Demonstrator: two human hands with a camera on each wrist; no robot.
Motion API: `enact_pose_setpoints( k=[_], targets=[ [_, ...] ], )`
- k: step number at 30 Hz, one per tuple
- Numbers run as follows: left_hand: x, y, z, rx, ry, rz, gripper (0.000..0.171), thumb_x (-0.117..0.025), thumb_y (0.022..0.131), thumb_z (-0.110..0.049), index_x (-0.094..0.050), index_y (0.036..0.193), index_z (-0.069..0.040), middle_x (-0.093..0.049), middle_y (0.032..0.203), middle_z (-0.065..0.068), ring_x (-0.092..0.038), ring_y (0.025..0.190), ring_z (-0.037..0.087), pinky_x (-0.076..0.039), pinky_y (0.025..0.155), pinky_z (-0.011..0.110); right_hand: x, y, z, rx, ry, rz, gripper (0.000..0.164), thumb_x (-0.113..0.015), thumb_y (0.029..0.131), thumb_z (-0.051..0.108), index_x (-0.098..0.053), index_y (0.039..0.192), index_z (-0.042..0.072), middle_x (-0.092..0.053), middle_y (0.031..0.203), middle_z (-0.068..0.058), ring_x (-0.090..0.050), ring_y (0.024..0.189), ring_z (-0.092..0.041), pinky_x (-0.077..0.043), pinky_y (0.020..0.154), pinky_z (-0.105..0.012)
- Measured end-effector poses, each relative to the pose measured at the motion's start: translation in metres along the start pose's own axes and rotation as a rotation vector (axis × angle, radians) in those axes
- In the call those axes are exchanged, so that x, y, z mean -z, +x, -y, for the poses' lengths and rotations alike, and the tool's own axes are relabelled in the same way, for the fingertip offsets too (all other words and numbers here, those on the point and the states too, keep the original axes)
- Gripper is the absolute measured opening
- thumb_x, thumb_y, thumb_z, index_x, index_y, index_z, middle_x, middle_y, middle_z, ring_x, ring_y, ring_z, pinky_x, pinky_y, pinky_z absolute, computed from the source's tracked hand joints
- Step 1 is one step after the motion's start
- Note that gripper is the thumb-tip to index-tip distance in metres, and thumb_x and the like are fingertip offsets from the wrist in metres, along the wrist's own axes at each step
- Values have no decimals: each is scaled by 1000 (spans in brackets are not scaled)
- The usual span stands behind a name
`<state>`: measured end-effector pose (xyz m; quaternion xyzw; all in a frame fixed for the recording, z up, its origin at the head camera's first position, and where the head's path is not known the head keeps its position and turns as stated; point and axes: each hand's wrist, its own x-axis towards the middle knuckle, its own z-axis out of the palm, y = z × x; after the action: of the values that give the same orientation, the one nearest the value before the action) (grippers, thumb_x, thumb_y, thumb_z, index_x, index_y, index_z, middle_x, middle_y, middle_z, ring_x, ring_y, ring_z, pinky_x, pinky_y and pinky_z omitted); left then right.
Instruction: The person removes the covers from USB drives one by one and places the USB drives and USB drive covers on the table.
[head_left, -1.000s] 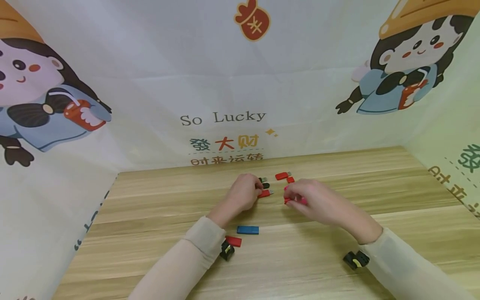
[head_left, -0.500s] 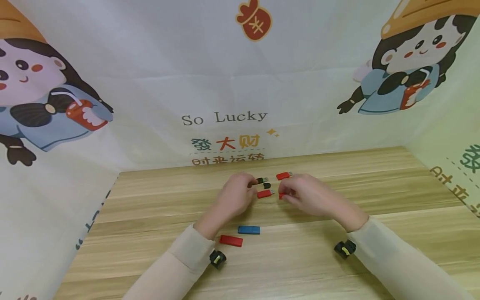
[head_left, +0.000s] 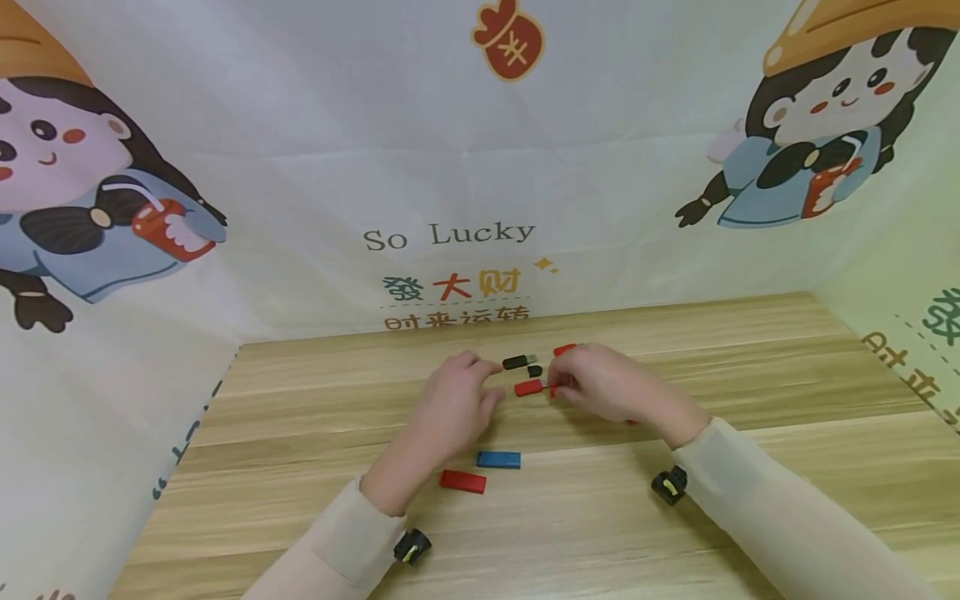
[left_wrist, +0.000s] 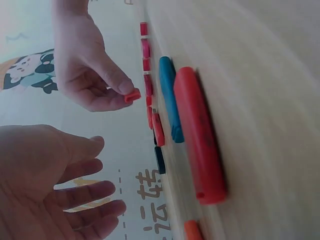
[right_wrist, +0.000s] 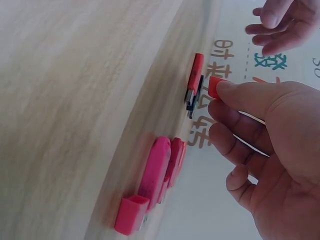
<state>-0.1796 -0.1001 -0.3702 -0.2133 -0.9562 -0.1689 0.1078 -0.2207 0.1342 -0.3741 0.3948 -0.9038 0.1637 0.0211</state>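
My right hand [head_left: 611, 379] pinches a small red USB stick cap [right_wrist: 214, 87] between thumb and forefinger, raised over the table in the right wrist view. Just left of those fingertips lies an uncapped red USB stick [head_left: 528, 387], its metal plug pointing right. My left hand [head_left: 453, 404] holds nothing; its fingers are spread, close to an uncapped black USB stick [head_left: 515, 362]. A loose black cap [head_left: 535, 371] rests beside that black stick. Another red USB stick [head_left: 565, 350] lies farther back, partly hidden by my right hand.
Nearer to me lie a blue USB stick [head_left: 498, 460] and a red one [head_left: 462, 481] on the wooden table [head_left: 570, 533]. A pink USB stick [right_wrist: 155, 170] and its pink cap [right_wrist: 131, 215] lie under my right hand. A printed cloth [head_left: 450, 167] stands behind.
My left hand has let go of the red USB stick and drawn back to the left, fingers opening. My right hand has moved left and slightly back with the red cap.
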Motion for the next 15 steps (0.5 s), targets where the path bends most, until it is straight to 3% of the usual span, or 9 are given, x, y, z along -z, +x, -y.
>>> enact_pose_setpoints(
  k=[3, 8, 15],
  targets=[
    [1, -6, 1, -22, 53, -13, 36, -69, 89, -28, -65, 121, -12, -59, 110, 3, -54, 101, 23, -47, 87, 40, -2, 3, 0, -12, 3, 20, 5, -70, 88, 14, -69, 85, 18, -62, 80, 11, -54, 70, -7, -48, 70, -29],
    [4, -16, 4, -46, 137, -27, 44, -69, 88, -35, -61, 127, -14, -56, 125, 6, -49, 116, 28, -42, 95, 46, -6, 7, 1, -38, 17, 50, 5, -69, 89, 14, -70, 86, 17, -64, 81, 10, -54, 70, -7, -48, 70, -30],
    [8, -29, 10, -45, 152, -32, 54, -71, 85, -42, -58, 131, -15, -51, 134, 9, -41, 125, 31, -36, 100, 50, -13, 10, -3, -40, -3, 64, 6, -67, 90, 16, -70, 85, 19, -64, 79, 12, -55, 70, -5, -49, 71, -29]
  ],
)
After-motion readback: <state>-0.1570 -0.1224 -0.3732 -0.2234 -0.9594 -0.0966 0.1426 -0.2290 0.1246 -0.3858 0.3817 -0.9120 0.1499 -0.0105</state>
